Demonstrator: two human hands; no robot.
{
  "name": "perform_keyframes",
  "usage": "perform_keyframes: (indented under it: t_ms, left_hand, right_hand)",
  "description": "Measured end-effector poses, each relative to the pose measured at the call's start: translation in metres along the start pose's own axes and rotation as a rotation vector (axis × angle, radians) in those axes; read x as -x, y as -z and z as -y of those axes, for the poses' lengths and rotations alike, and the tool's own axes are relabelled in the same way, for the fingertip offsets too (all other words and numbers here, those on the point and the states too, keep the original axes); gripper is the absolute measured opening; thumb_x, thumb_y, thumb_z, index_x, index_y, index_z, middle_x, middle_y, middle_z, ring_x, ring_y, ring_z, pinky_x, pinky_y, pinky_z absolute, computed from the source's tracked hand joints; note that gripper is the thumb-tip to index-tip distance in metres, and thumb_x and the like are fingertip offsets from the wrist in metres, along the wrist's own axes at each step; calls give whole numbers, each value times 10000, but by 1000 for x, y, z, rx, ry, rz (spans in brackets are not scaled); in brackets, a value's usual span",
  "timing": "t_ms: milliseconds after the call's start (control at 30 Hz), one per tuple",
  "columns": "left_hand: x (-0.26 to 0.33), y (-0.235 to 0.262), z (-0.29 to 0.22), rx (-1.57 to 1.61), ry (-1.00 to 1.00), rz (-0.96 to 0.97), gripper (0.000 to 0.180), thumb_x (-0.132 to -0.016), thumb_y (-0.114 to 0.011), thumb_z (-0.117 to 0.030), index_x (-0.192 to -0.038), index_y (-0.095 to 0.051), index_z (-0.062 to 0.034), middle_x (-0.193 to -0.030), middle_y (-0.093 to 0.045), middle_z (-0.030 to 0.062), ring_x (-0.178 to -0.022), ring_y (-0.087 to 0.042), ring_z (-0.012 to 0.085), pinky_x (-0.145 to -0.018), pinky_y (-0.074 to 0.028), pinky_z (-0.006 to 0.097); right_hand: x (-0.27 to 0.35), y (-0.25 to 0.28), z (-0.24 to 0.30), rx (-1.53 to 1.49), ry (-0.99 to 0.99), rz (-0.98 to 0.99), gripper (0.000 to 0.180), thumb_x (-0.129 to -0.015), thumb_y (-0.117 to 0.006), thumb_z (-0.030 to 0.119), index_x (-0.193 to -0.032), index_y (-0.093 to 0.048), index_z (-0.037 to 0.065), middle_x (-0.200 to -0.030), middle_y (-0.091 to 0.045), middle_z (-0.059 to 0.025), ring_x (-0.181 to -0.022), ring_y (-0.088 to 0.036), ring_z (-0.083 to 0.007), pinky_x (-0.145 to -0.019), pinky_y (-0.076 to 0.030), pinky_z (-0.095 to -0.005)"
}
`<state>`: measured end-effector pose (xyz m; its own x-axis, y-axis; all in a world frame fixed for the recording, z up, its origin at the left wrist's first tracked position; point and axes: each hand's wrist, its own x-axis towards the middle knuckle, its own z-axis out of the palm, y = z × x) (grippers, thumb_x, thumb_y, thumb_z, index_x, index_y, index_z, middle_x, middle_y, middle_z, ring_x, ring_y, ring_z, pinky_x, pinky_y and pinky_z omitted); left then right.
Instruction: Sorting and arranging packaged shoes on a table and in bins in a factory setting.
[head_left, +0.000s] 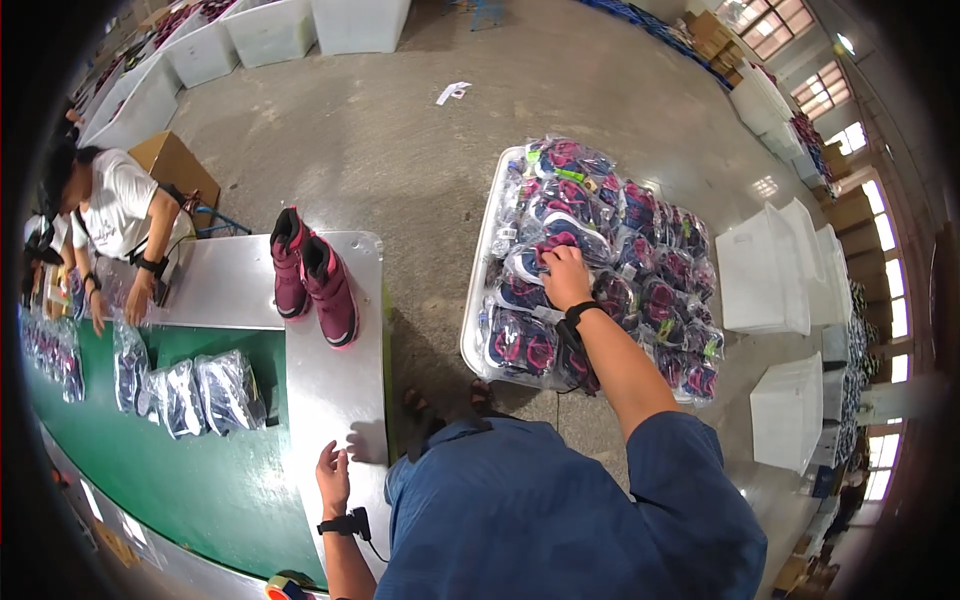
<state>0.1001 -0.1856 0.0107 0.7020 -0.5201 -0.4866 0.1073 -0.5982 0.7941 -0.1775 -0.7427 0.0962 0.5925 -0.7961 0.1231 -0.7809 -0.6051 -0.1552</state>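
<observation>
Blue shirt point(520, 515); bagged shoe point(525, 265) apparently under right grip point(567, 278).

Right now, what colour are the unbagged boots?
The boots are maroon with black and pink accents, best in head view.

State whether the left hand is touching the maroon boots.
Apart: the head view shows a stretch of metal tabletop between the left hand and the maroon boots.
</observation>
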Motion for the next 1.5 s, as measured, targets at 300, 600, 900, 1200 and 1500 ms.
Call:
perform_keyframes:
  t_ms: [300, 600, 900, 1200, 1500]
  left_hand:
    - [-48, 93, 27, -273, -114, -166, 437, -952, -717, -192, -1302, -633, 56, -1111, -725, 203, -987, -714, 275, -862, -564, 383]
    - [-165, 137, 21, -577, -144, -872, 637, -821, -787, -323, -1360, -589, -47, -1386, -563, 233, -1334, -474, 412, -1141, -355, 523]
    - [-215, 203, 59, -221, 231, -323, 888, -764, -867, -486, -1358, -561, 99, -1236, -699, 221, -1149, -676, 348, -1054, -486, 427]
    - [-120, 97, 19, 503, -238, -424, 697, -839, -802, -116, -1438, -459, -18, -1359, -549, 151, -1246, -549, 273, -1087, -452, 436]
    - [-39, -7, -33, 212, -276, -130, 765, -838, -786, -191, -1454, -377, 2, -1349, -549, 120, -1243, -544, 256, -1095, -414, 390]
  right_hand:
    - [4, 12, 26, -33, 269, -119, 472, -760, -640, 3, -1226, -679, 61, -1307, -626, -144, -1259, -560, -363, -1052, -466, -485]
    - [111, 16, 36, -143, 38, -146, 547, -856, -675, 39, -1394, -573, 47, -1337, -613, -172, -1284, -537, -373, -1128, -385, -463]
    - [134, 21, 67, -348, -42, 152, 469, -854, -681, 48, -1316, -606, 10, -1244, -629, -186, -1197, -599, -362, -1046, -456, -418]
    - [136, -27, 87, -798, -168, 369, 387, -940, -704, 124, -1297, -637, -10, -1096, -706, -73, -1006, -661, -153, -893, -524, -297]
    - [75, 47, 267, -697, 844, 354, 1028, -657, -902, 275, -1556, -427, 122, -1506, -463, -172, -1429, -415, -382, -1181, -338, -493]
